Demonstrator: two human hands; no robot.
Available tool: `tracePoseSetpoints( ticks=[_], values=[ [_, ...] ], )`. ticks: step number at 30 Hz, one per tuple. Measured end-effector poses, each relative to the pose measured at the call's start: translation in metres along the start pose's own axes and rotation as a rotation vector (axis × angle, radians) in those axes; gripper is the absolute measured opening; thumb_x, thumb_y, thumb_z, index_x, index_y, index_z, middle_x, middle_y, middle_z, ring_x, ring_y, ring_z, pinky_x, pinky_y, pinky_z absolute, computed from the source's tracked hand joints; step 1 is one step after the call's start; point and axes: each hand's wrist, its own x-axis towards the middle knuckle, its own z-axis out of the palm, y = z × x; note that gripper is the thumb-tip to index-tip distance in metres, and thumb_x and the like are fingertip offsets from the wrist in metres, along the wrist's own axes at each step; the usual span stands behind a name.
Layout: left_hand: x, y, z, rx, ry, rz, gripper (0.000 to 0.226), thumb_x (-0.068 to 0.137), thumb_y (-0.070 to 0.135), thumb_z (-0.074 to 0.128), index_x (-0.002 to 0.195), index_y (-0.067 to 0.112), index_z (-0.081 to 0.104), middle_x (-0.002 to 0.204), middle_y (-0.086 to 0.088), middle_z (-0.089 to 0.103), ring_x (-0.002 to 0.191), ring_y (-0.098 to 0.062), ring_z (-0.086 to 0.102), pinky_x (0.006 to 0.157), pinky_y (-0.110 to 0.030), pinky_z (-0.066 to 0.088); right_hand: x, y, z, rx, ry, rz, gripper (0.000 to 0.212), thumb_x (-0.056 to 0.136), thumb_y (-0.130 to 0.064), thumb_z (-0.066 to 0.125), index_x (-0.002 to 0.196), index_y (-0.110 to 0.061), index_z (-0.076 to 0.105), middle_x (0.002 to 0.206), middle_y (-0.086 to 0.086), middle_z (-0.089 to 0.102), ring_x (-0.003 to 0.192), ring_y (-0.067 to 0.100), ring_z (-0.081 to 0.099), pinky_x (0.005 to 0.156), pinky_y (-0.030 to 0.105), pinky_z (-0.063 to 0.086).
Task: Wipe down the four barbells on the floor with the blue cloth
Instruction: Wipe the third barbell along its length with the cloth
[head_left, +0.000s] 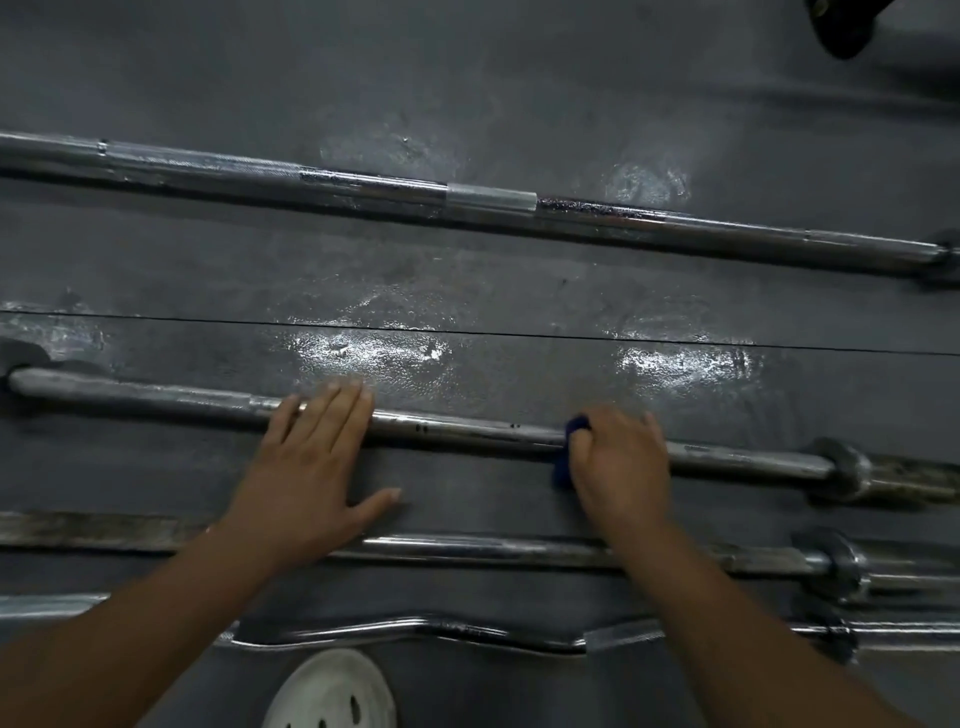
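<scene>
Four barbells are lying roughly side by side on the dark grey floor (467, 78), each running left to right across the view. The far barbell (467, 202) is sitting well apart from the others, beyond a thin seam (519, 333) in the floor. The second barbell (467, 429) is lying on the near side of that seam, and both hands are on it. The left hand (311, 467) is resting flat across its shaft, fingers straight and close together, reaching over the bar, with the thumb spread out onto the floor; it is gripping nothing. The right hand (618, 462) is curling its fingers around the blue cloth (574, 428), which is bunched against the same shaft, some way to the right of the left hand. Only a dark blue edge of the cloth is showing at the left side of that hand. The third barbell (493, 548) is lying nearer the person, passing under both forearms, and the wavy barbell (441, 631) is lying nearest of all, just beside it. Shiny patches (363, 348) are glinting on the floor around the seam. A white disc (332, 691) with slots is peeking in at the bottom edge, and a dark object (841, 26) is sitting at the top right corner, too cropped to identify.
</scene>
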Motion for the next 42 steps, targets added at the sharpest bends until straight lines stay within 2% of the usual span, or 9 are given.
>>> tracePoseSetpoints(
  ticks=[3,8,11,15,21,27,35,38,42],
  values=[
    [0.008,0.008,-0.002,-0.011,0.009,-0.014,0.098,0.085,0.080,0.026,0.154,0.010,0.030,0.160,-0.009,0.030,0.149,-0.025,0.026,0.120,-0.053,0.016,-0.006,-0.058,0.011,0.048,0.035,-0.094,0.024,0.075,-0.020,0.045,0.068,-0.012,0.067,0.067,0.010,0.065,0.061,0.031,0.056,0.066,0.036,0.045],
    [0.005,0.016,-0.003,-0.037,-0.024,0.033,0.098,0.082,0.079,0.033,0.151,0.009,0.037,0.155,-0.010,0.040,0.143,-0.027,0.037,0.117,-0.050,0.024,-0.018,-0.089,0.013,0.120,-0.082,-0.305,0.016,0.076,-0.016,0.051,0.082,-0.012,0.065,0.081,0.008,0.067,0.073,0.027,0.056,0.074,0.036,0.043],
    [-0.011,0.013,-0.002,-0.023,-0.026,0.067,0.098,0.083,0.079,0.032,0.151,0.009,0.037,0.155,-0.010,0.039,0.144,-0.026,0.036,0.117,-0.049,0.025,-0.023,-0.032,0.003,0.041,0.045,-0.194,0.017,0.075,-0.022,0.044,0.070,-0.014,0.059,0.066,0.006,0.061,0.058,0.026,0.048,0.065,0.035,0.043],
    [-0.004,0.020,0.002,-0.028,-0.053,0.034,0.102,0.084,0.083,0.028,0.154,0.009,0.030,0.160,-0.009,0.031,0.149,-0.025,0.026,0.119,-0.052,0.020,-0.035,-0.051,0.024,0.072,0.079,-0.071,0.021,0.079,-0.024,0.042,0.072,-0.016,0.060,0.068,0.005,0.058,0.064,0.027,0.049,0.069,0.038,0.039],
    [-0.024,0.018,-0.001,-0.067,-0.054,0.081,0.098,0.085,0.082,0.029,0.151,0.010,0.036,0.154,-0.008,0.041,0.143,-0.025,0.036,0.119,-0.047,0.022,-0.042,-0.062,0.020,0.044,-0.057,-0.378,0.025,0.083,-0.021,0.047,0.100,-0.020,0.064,0.090,0.000,0.066,0.082,0.024,0.058,0.092,0.043,0.044],
    [-0.027,0.024,0.007,-0.097,-0.050,0.049,0.098,0.086,0.083,0.026,0.155,0.013,0.029,0.161,-0.005,0.029,0.150,-0.022,0.023,0.120,-0.050,0.016,-0.046,-0.015,0.014,0.061,0.074,-0.036,0.026,0.082,-0.024,0.035,0.078,-0.015,0.059,0.072,-0.002,0.050,0.068,0.020,0.042,0.078,0.039,0.039],
    [0.023,0.006,-0.009,-0.073,-0.031,0.040,0.101,0.085,0.085,0.005,0.159,0.016,0.015,0.166,-0.004,0.011,0.153,-0.021,0.007,0.123,-0.048,0.007,-0.032,-0.070,0.021,0.061,-0.052,-0.389,0.030,0.082,-0.020,0.045,0.108,-0.018,0.058,0.109,0.002,0.061,0.102,0.025,0.052,0.099,0.042,0.036],
    [0.018,0.010,-0.010,-0.055,-0.014,0.097,0.097,0.089,0.081,0.015,0.157,0.012,0.020,0.165,-0.006,0.017,0.152,-0.022,0.012,0.122,-0.047,0.011,-0.019,-0.014,0.014,-0.005,0.076,-0.242,0.035,0.084,-0.019,0.040,0.114,-0.017,0.059,0.114,0.004,0.062,0.111,0.028,0.055,0.104,0.049,0.034],
    [0.022,0.005,-0.005,-0.016,-0.028,0.153,0.099,0.088,0.082,0.017,0.158,0.012,0.017,0.165,-0.006,0.015,0.152,-0.021,0.012,0.121,-0.048,0.015,-0.005,-0.023,0.019,0.060,0.167,-0.025,0.012,0.083,-0.013,0.052,0.090,-0.016,0.060,0.091,0.006,0.061,0.093,0.032,0.056,0.092,0.049,0.040]
  ],
)
